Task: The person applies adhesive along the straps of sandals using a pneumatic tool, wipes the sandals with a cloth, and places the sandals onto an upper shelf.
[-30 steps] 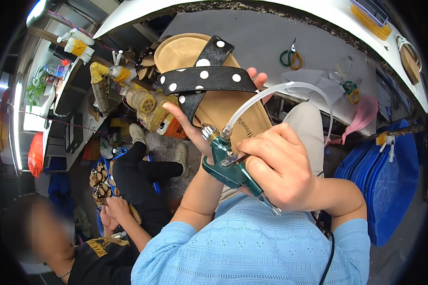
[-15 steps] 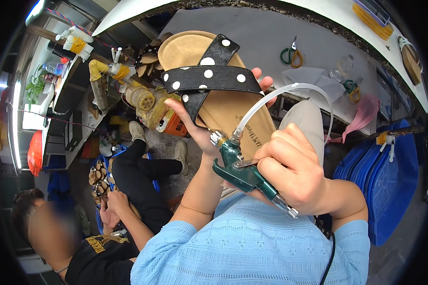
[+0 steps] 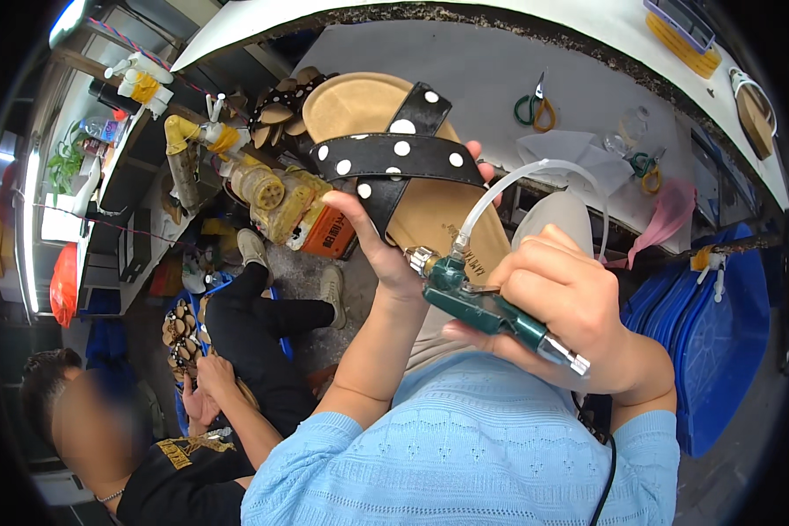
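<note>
My left hand [image 3: 380, 254] is closed round the side of a sandal [image 3: 451, 210], its thumb up along the near edge and its fingertips showing past the far edge. The sandal has a tan insole and crossed black straps with white dots. Wrapped in my right hand [image 3: 561, 307] is a dark green spray gun [image 3: 478, 309] with a silver nozzle. That nozzle points left, close to the sandal's strap edge and my left wrist. A clear hose [image 3: 522, 175] rises from the gun's top and loops off to the right.
Two pairs of scissors [image 3: 536, 110] [image 3: 648, 170] and a clear bottle [image 3: 628, 130] lie on the grey bench [image 3: 465, 53]. Blue trays [image 3: 719, 342] are stacked at right. Left, a co-worker [image 3: 193, 473] sits beside a tub of sandals [image 3: 182, 337]. A taped container [image 3: 298, 210] stands beyond my left hand.
The sandal and my left hand have shifted slightly right and toward me. My right hand has moved a little right with the spray gun, which has turned in my grip.
</note>
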Demonstrator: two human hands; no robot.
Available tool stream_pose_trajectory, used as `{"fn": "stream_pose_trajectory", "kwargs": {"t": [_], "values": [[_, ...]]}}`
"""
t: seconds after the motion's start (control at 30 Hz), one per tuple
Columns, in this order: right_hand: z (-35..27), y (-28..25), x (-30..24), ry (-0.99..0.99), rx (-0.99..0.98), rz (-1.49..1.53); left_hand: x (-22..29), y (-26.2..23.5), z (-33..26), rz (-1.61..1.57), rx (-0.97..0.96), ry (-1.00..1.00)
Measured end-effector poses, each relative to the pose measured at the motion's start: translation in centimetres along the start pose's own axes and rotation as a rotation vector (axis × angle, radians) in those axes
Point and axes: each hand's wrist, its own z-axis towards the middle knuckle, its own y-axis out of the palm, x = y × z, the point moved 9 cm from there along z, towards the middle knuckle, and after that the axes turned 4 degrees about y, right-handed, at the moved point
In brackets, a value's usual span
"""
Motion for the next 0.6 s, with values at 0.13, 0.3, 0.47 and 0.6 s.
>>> {"fn": "stream_pose_trajectory", "kwargs": {"t": [0.13, 0.3, 0.47, 0.6], "values": [[-1.7, -0.9, 1.2, -0.014, 0.047, 0.105, 0.6, -0.5, 0.5, -0.221, 0.025, -0.037], [-3.1, -4.8, 2.3, -0.010, 0.307, 0.018, 1.3, -1.0, 0.6, -0.125, -0.096, -0.084], [-2.7, -4.0, 4.1, -0.035, 0.370, -0.173, -0.1, 0.3, 0.7, -0.250, 0.002, -0.150], [-2.3, -3.3, 4.9, -0.076, 0.412, -0.204, -0.8, 1.9, 0.3, -0.369, 0.005, -0.148]]}}
